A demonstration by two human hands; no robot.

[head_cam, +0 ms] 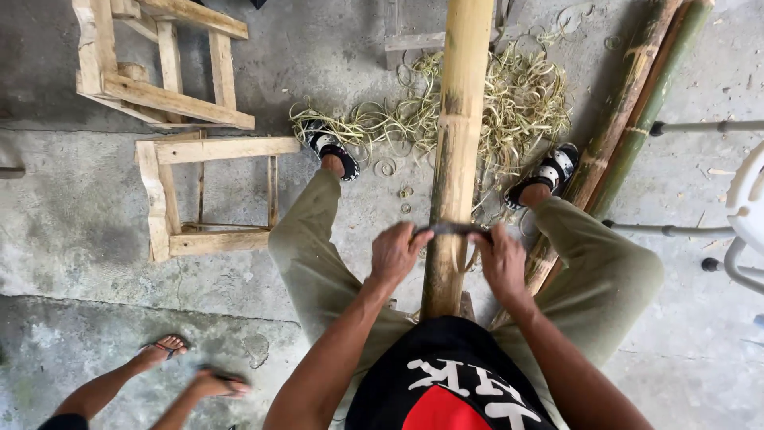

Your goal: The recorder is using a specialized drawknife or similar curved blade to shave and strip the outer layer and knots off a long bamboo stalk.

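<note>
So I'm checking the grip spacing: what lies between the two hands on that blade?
In the head view, the upright bamboo pole stands between the left hand and right hand; the dark blade crosses it, gripped at both ends.

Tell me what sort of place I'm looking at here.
Probably an informal bamboo workshop or work yard. A thick yellow bamboo pole runs between the person's legs over a rough grey concrete floor, with a heap of curly pale bamboo shavings beyond and unpainted wooden frames standing nearby.

Olive trousers [318, 263], black-and-red top [446, 382] with white lettering, black-and-white sandals [333, 147], bare forearms.
</note>
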